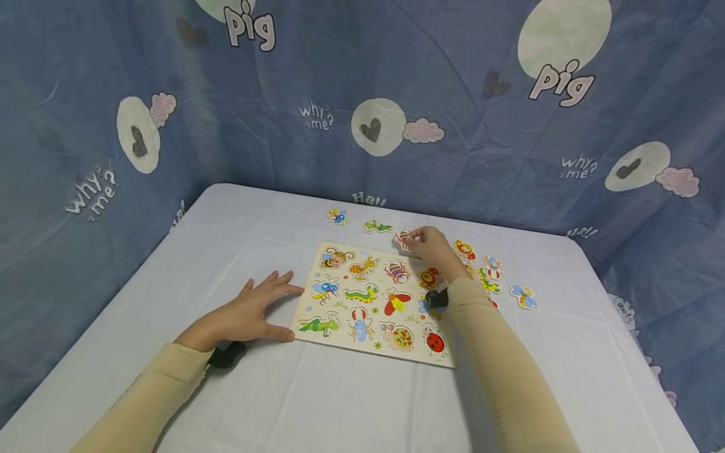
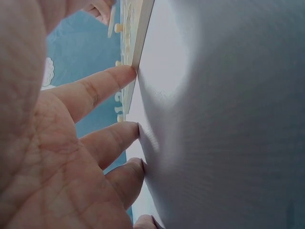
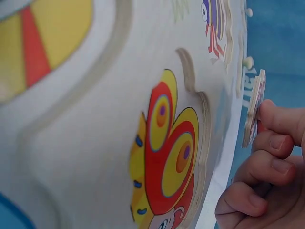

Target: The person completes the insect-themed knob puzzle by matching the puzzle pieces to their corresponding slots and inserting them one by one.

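My right hand [image 1: 433,246] pinches a purple-striped spider puzzle piece [image 1: 402,240] just beyond the far edge of a wooden insect puzzle board [image 1: 348,309]. In the right wrist view the piece [image 3: 255,109] appears edge-on between thumb and fingers, raised off the board. A printed spider [image 1: 398,272] and butterfly [image 3: 171,143] lie in the board's recesses nearby. My left hand [image 1: 249,313] lies at the board's left side with fingers spread. One of its fingertips [image 2: 126,74] touches the board's edge in the left wrist view; other fingertips touch the cloth.
Beyond the board lie a blue insect piece [image 1: 338,217] and a green grasshopper piece [image 1: 377,226]. Several pieces, among them a red butterfly [image 1: 464,250], a caterpillar [image 1: 488,280] and a bee [image 1: 524,297], lie on the right, partly behind my right arm. A blue printed curtain [image 1: 453,182] backs the white table [image 1: 249,220].
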A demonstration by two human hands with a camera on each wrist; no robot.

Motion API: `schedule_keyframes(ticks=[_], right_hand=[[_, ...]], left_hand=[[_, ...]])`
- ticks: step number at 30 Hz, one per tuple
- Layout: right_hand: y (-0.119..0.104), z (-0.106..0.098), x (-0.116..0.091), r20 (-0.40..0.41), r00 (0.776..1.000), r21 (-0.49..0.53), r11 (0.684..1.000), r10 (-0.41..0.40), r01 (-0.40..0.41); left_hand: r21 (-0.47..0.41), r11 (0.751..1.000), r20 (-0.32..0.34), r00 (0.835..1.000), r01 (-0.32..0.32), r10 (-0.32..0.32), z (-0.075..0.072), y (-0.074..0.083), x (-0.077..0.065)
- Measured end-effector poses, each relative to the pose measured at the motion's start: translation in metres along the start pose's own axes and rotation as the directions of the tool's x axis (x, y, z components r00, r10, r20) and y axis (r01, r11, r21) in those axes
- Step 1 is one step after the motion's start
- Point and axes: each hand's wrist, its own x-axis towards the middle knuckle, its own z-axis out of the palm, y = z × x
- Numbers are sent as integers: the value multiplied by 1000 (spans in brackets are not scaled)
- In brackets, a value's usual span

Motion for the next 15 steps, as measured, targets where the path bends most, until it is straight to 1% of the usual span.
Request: schedule_keyframes(ticks=[2,8,12,15], right_hand=[[0,0,-2,2,1000,-5,1000,8,-8],[-2,0,-11,18,1000,-41,999,-13,13],[-3,3,-16,44,999,-46,999,-15,17],[-4,4,-21,71,997,-50,998,-33,37]], left_hand=[[1,1000,0,1000,0,0,0,0,0],[1,1000,3,1000,-2,2,0,0,0],[-2,1000,2,1000,2,-2,0,0,0],[-4,1000,2,1000,6,-6,1,0,1]])
